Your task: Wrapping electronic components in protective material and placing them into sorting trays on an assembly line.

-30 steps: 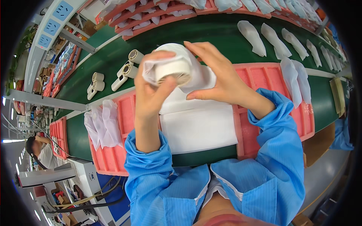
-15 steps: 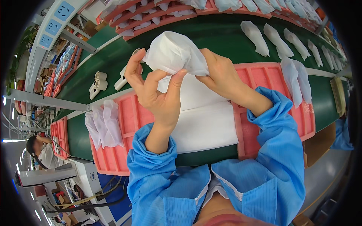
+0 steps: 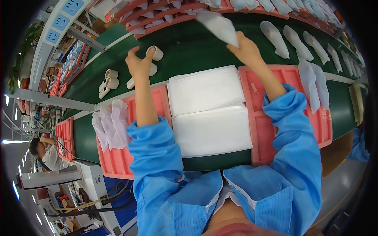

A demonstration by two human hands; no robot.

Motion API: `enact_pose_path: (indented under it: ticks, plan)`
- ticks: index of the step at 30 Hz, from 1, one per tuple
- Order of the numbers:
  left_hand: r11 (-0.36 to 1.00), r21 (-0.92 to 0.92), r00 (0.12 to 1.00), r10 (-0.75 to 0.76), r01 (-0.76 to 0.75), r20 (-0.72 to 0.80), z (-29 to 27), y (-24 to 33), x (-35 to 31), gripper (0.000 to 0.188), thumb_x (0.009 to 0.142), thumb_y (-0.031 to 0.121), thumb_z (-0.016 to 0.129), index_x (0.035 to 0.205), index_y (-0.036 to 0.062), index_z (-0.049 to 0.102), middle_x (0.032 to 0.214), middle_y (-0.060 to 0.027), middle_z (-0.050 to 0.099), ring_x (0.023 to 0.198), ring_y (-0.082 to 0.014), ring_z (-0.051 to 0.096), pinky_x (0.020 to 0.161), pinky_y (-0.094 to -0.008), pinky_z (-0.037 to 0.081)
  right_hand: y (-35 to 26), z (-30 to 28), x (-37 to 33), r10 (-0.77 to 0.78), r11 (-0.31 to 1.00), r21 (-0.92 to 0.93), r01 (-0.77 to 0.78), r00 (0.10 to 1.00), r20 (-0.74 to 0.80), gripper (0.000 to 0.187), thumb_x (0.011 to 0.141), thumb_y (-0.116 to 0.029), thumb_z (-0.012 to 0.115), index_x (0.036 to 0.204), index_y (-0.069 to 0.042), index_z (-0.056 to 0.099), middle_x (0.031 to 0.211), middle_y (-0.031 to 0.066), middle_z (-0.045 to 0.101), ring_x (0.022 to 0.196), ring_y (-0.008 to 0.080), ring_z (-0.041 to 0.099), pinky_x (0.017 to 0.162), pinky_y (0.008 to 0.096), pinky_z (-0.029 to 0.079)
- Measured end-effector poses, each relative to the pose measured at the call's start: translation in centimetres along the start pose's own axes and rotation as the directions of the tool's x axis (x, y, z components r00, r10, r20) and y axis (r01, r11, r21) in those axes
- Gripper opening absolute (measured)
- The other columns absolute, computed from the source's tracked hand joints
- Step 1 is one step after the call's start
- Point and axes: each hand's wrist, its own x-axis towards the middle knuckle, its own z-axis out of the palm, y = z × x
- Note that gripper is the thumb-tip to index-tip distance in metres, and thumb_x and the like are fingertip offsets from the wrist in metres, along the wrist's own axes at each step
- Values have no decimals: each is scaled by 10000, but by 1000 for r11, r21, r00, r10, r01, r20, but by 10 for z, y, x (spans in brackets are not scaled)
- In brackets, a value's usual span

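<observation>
Above the far side of the green belt, my right hand (image 3: 247, 50) grips one end of a white paper-wrapped piece (image 3: 221, 27), slightly smeared by motion. What lies inside the wrapping is hidden. My left hand (image 3: 138, 66) is stretched out over the belt with thumb and fingers apart. Its thumb is right beside a cream tubular part (image 3: 157, 54), and I cannot tell whether they touch. Another cream part (image 3: 152, 69) shows partly behind that wrist. Between my forearms lie two stacks of white sheets, a far stack (image 3: 206, 91) and a near stack (image 3: 212, 131).
Pink trays flank the sheets: a left tray (image 3: 157, 103) bearing wrapped pieces (image 3: 114, 125) and a right tray (image 3: 271, 147). More cream tubes (image 3: 108, 83) stand on the belt (image 3: 185, 51). Wrapped pieces (image 3: 274, 39) line its right side. Loaded pink trays are stacked behind. A person (image 3: 48, 153) is far left.
My hands have parted. The right has carried the wrapped piece away to the far right; the left has let go of it and moved left to the cream tubes. The sheet stacks are now uncovered.
</observation>
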Motion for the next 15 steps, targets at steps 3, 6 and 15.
enact_pose_path:
  ticks: [3, 6, 15]
  plan:
    - [968, 235, 987, -117, 90, 106, 22, -40, 33, 816, 634, 420, 853, 1288, 71, 513, 1307, -205, 503, 1060, -331, 601, 921, -387, 475, 22, 16, 3, 123, 971, -210, -112, 991, 42, 566, 789, -136, 699, 1295, -49, 461, 1155, 204, 602, 1054, 402, 583, 878, 454, 488]
    - [933, 359, 984, -69, 5, 166, 35, -45, 39, 900, 615, 375, 859, 1362, 85, 449, 1252, -181, 581, 1147, -334, 587, 942, -387, 481, 24, 17, -6, 178, 881, -465, -92, 973, 145, 643, 750, -102, 721, 1337, -67, 461, 1303, 202, 516, 1184, 389, 511, 953, 462, 453]
    - [793, 470, 830, 79, -388, 552, 63, 21, -8, 587, 660, 226, 828, 1210, 166, 631, 1168, -110, 654, 1078, -300, 623, 916, -388, 492, -5, 21, -18, -164, 986, 35, 161, 983, 86, 610, 735, -84, 744, 1300, -61, 513, 1327, 180, 485, 1212, 362, 482, 1011, 398, 422]
